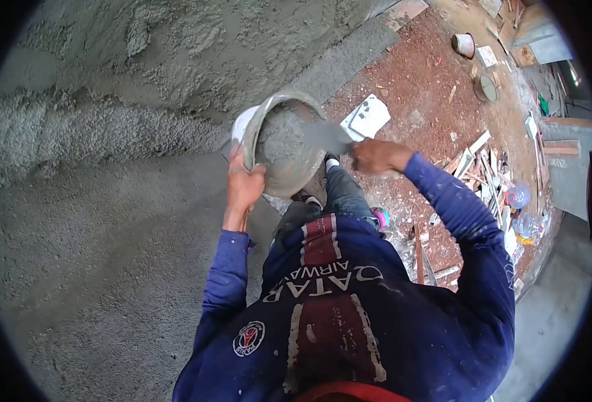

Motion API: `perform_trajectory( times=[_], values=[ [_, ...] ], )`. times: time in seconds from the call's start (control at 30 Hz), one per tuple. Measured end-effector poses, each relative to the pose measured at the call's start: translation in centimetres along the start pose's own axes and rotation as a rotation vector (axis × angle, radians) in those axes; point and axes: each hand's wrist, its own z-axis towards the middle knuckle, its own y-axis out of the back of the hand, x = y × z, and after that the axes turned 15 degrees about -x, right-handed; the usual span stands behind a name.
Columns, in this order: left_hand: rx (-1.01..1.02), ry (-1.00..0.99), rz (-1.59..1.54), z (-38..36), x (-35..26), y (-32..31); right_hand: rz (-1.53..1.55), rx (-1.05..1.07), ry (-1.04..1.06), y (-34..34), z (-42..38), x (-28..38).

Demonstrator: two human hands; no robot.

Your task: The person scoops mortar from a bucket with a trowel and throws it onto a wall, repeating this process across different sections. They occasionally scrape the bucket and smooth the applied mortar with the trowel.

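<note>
My left hand (pixel 244 185) grips the near-left rim of a bucket (pixel 288 181), tilted so its mouth faces me. Wet grey mortar (pixel 281 137) lies inside it. In my right hand (pixel 378 157), closed around its handle, is a trowel (pixel 328 138); the blade is blurred and reaches over the bucket's right rim toward the mortar. The handle is hidden by my fingers. To the left, a wall (pixel 108 228) carries rough grey mortar, thicker and lumpier in its upper part.
White broken boards (pixel 368 118) lie on the reddish dirt floor (pixel 417 80) beyond my feet. Two more buckets, a white one (pixel 464 45) and a grey one (pixel 486 88), sit farther off. Scrap wood (pixel 487 171) and plastic bottles (pixel 518 195) are piled at right.
</note>
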Motion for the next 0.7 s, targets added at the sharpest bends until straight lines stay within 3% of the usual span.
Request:
perform_trajectory(
  times=[0.03, 0.07, 0.13, 0.2, 0.27, 0.3, 0.37, 0.5, 0.57, 0.6, 0.63, 0.67, 0.7],
  values=[
    [0.010, -0.125, -0.009, -0.2, -0.1, -0.3, 0.308, 0.150, -0.256, 0.4, 0.5, 2.5],
    [0.004, -0.126, -0.009, -1.1, 0.1, -0.1, 0.614, 0.294, -0.508, 0.2, 0.4, 5.6],
    [0.077, 0.101, -0.080, -0.9, -0.2, -0.9, 1.103, 0.204, -0.491, -2.3, -0.2, 8.2],
    [0.077, 0.138, -0.077, -1.1, -1.3, -0.4, 1.196, 0.148, -0.467, -3.4, -1.5, 8.9],
    [0.197, 0.471, -0.157, -1.8, -3.6, 1.1, 1.295, 0.098, -0.444, -5.1, -3.1, 8.3],
    [0.194, 0.471, -0.155, -2.6, -2.0, 1.1, 1.291, 0.058, -0.370, -6.1, -4.3, 7.5],
    [0.039, 0.471, -0.484, -3.2, 2.2, 0.3, 1.117, -0.086, -0.243, -6.5, -4.5, 7.0],
    [0.020, 0.634, -0.565, -4.2, 1.2, 0.8, 0.935, -0.221, -0.221, -8.7, -1.3, 6.5],
    [0.010, 0.701, -0.341, -4.0, 1.6, 1.3, 1.128, -0.259, -0.272, -7.1, -1.9, 6.9],
    [-0.063, 0.672, -0.496, -4.3, 3.1, 0.6, 1.080, -0.452, -0.140, -6.5, -2.1, 6.7],
    [-0.074, 0.651, -0.517, -4.0, 4.6, 0.3, 1.358, -0.344, -0.104, -7.1, -1.8, 5.1],
    [-0.120, 0.601, -0.597, -3.6, 4.8, -0.1, 1.348, -0.620, -0.028, -6.6, -1.4, 4.8],
    [-0.161, 0.593, -0.581, -3.3, 6.7, -0.2, 2.038, -0.076, -0.217, -0.3, -3.9, 6.0]
  ],
)
